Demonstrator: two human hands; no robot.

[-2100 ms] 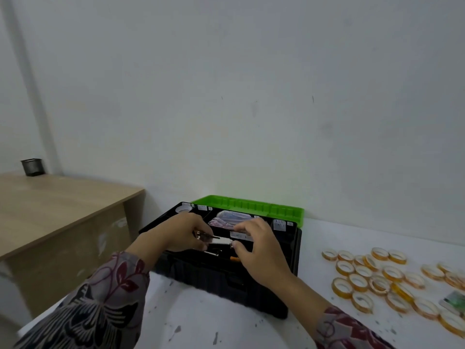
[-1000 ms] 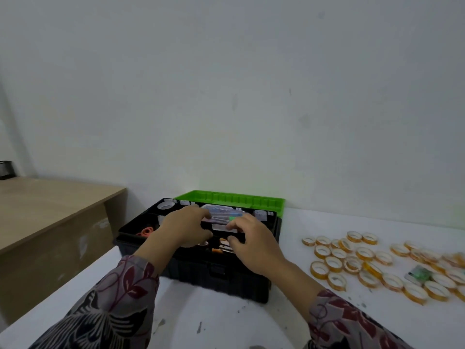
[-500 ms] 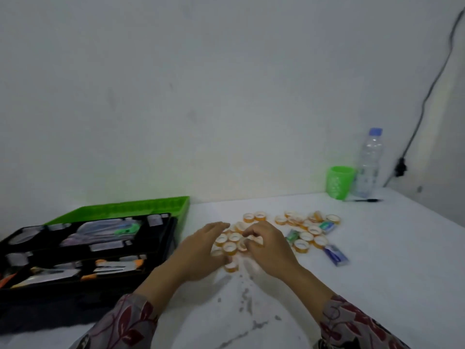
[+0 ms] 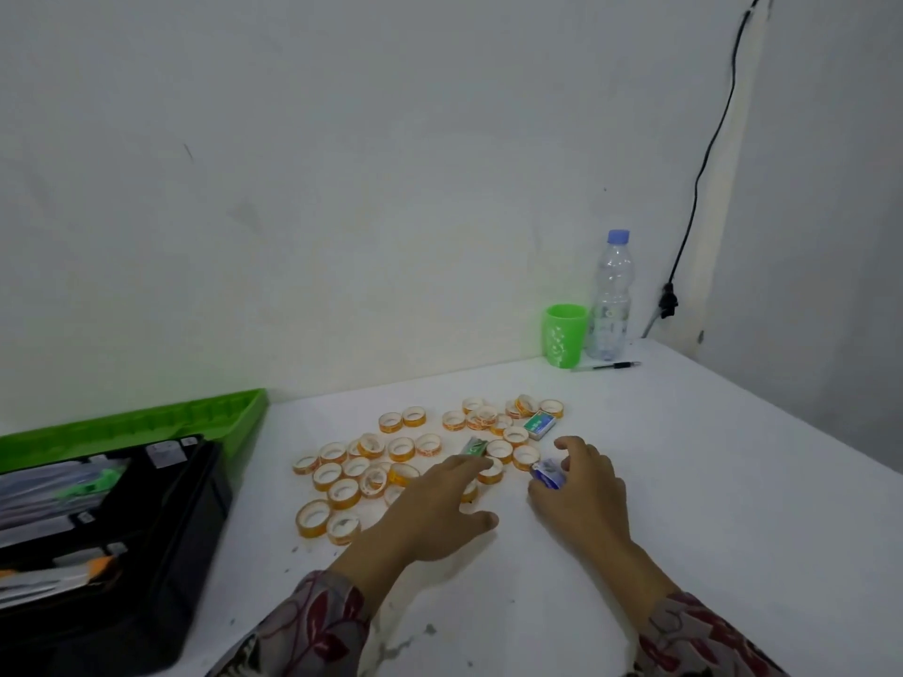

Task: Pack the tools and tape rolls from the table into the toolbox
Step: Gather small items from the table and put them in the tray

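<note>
Nearest, two patterned sleeves [image 4: 317, 623] reach out over the white counter [image 4: 708, 481]. The left hand [image 4: 430, 505] lies low over the tape rolls [image 4: 401, 448], its grip spread and holding nothing. The fingertips stretch toward a small green packet [image 4: 473, 447], probably to rake it in with the rolls. The right hand [image 4: 586, 495] has its grip curled round a small blue packet [image 4: 547, 473], apparently pinching it ready to lift. The packet is too covered to tell which way it points.

The rolls lie scattered just beyond both hands, mostly flat with their holes up, a few tipped on edge. The open toolbox [image 4: 161, 554] sits at the left edge, close enough for a short carry. Its long axis runs along the wall, its green lid [image 4: 146, 422] is thrown back, and tools lie lengthwise in its tray.

Farther off sit a small green-and-white box [image 4: 538, 425], then a green cup [image 4: 565, 337], a water bottle [image 4: 611, 295] and a pen [image 4: 608, 366] by the wall.
</note>
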